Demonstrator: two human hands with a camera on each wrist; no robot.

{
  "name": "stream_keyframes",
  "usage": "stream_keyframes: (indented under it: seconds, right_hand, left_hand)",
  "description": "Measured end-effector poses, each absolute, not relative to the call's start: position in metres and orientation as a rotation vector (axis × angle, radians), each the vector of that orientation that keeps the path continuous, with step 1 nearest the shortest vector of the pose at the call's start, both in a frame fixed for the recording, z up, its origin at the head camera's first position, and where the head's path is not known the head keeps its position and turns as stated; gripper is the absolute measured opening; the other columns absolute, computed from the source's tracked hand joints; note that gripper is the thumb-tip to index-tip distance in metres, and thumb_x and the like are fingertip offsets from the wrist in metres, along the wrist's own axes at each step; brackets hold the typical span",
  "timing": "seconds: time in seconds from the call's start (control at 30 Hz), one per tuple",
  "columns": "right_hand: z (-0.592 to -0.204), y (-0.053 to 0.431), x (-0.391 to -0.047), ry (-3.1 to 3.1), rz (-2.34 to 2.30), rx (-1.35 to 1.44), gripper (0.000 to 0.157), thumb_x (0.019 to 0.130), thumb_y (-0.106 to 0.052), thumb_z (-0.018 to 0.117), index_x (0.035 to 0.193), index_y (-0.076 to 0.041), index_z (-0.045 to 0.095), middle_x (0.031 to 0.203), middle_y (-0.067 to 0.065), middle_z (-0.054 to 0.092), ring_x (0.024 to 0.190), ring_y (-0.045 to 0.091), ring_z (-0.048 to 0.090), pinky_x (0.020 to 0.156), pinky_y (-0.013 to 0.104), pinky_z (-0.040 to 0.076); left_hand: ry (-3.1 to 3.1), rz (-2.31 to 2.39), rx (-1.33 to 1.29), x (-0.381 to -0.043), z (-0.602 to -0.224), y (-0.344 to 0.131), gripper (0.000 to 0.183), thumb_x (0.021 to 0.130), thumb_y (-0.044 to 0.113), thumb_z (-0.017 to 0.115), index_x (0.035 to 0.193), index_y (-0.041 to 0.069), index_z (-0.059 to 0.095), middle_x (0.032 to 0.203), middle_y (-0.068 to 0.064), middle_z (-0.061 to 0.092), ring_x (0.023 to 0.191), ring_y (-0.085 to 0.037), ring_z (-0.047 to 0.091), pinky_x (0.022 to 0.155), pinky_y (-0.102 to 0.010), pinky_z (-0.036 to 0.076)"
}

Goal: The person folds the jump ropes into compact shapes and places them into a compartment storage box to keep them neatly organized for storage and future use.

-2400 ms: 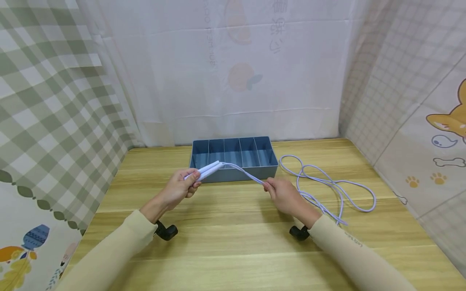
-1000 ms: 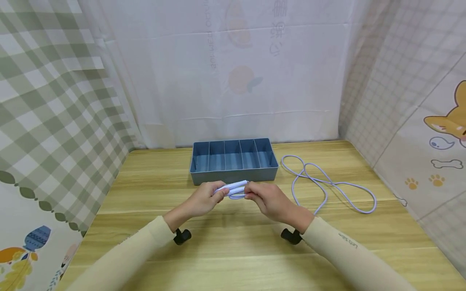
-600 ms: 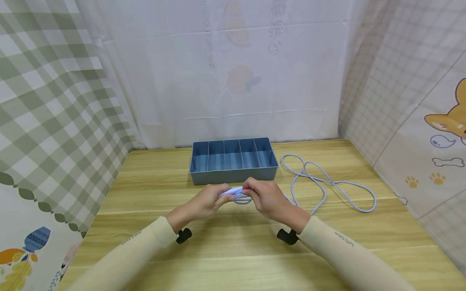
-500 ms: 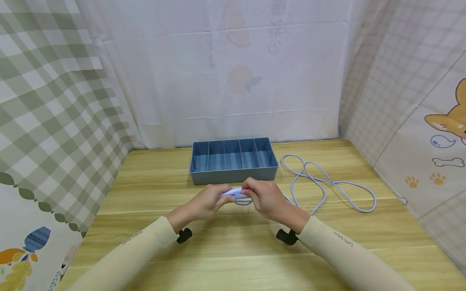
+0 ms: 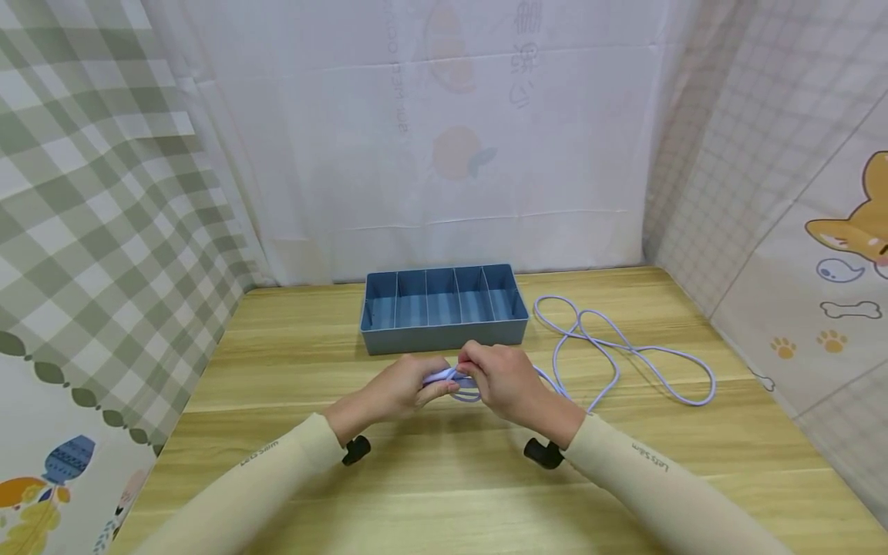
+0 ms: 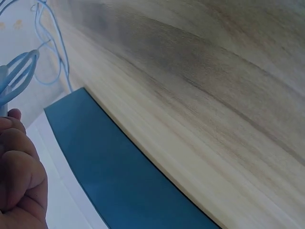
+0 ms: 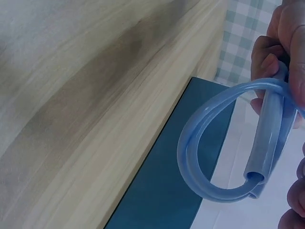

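A lavender skipping rope is held between both hands over the table. Its two handles (image 7: 262,133) lie side by side in my left hand (image 5: 397,390), which grips them with the thumb along the near side. My right hand (image 5: 505,382) pinches the rope close to the left hand, with the fingertips right at the bundle. A loop of rope (image 7: 186,148) curves round past the handle ends in the right wrist view. The remaining rope (image 5: 579,331) runs from under the right hand to loose crossed loops on the table at right. Fingers partly hide the bundle.
A blue-grey tray (image 5: 444,338) with several compartments stands behind the hands. The wooden table (image 5: 430,493) is bordered by a white cloth (image 5: 333,177) at the back, a green checked cloth (image 5: 104,154) on the left and a patterned cloth on the right.
The hands have come together from far apart. The handles have moved right and down, rope has been drawn in from the table pile, and loops now lie round the handles.
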State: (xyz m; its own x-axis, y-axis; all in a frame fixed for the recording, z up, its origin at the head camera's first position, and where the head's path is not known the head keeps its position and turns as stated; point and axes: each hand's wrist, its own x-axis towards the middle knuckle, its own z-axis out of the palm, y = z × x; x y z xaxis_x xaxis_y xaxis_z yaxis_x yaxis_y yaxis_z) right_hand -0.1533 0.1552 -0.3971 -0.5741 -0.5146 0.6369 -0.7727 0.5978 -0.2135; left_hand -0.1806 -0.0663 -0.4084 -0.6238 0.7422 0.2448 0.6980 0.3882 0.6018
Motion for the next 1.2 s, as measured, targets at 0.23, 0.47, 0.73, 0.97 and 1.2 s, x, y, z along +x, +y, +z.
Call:
stream_keyframes:
  seconds: [0.23,0.47,0.73,0.97,1.2]
  right_hand:
    - [-0.394,0.158,-0.155,-2.327,0.72,1.064,0.013,0.093,-0.01,0.075,0.094,-0.012,0.062,0.078,-0.005,0.064,0.061,0.007,0.051,0.056,0.023,0.046]
    - [-0.388,0.17,-0.166,-2.344,0.891,1.205,0.012,0.091,-0.011,0.078,0.091,-0.014,0.065,0.082,-0.007,0.063,0.066,0.004,0.05,0.059,0.019,0.046]
    - [-0.388,0.184,-0.177,-2.357,1.063,1.33,0.013,0.094,0.001,0.071,0.104,-0.006,0.073,0.098,-0.002,0.071,0.082,0.008,0.064,0.07,0.023,0.054]
    - [-0.394,0.192,-0.184,-2.4,1.192,1.305,0.014,0.095,-0.003,0.071,0.108,-0.009,0.074,0.099,-0.001,0.073,0.082,0.008,0.063,0.068,0.025,0.054]
    - [-0.412,0.2,-0.193,-2.348,1.178,1.269,0.011,0.096,-0.001,0.069,0.104,-0.004,0.076,0.091,0.007,0.073,0.076,0.009,0.061,0.065,0.025,0.052]
  left_hand:
    - [2.514,1.089,1.299,-0.178,-0.41,-0.066,0.02,0.105,0.024,0.062,0.087,0.014,0.061,0.074,0.007,0.055,0.063,-0.004,0.046,0.055,-0.021,0.038]
    - [2.403,1.142,1.268,-0.174,-0.41,-0.069,0.021,0.107,0.027,0.058,0.09,0.014,0.061,0.077,0.007,0.058,0.065,-0.004,0.047,0.057,-0.021,0.038]
    - [2.314,1.264,1.23,-0.174,-0.409,-0.072,0.019,0.106,0.024,0.059,0.092,0.012,0.065,0.076,0.0,0.059,0.065,-0.005,0.046,0.057,-0.022,0.037]
    - [2.184,1.368,1.174,-0.173,-0.408,-0.073,0.019,0.107,0.021,0.058,0.092,0.012,0.066,0.07,0.007,0.049,0.06,-0.005,0.042,0.054,-0.021,0.033]
    - [2.047,1.509,1.045,-0.172,-0.409,-0.072,0.027,0.109,0.024,0.053,0.097,0.003,0.064,0.067,0.003,0.05,0.055,-0.007,0.042,0.048,-0.02,0.033]
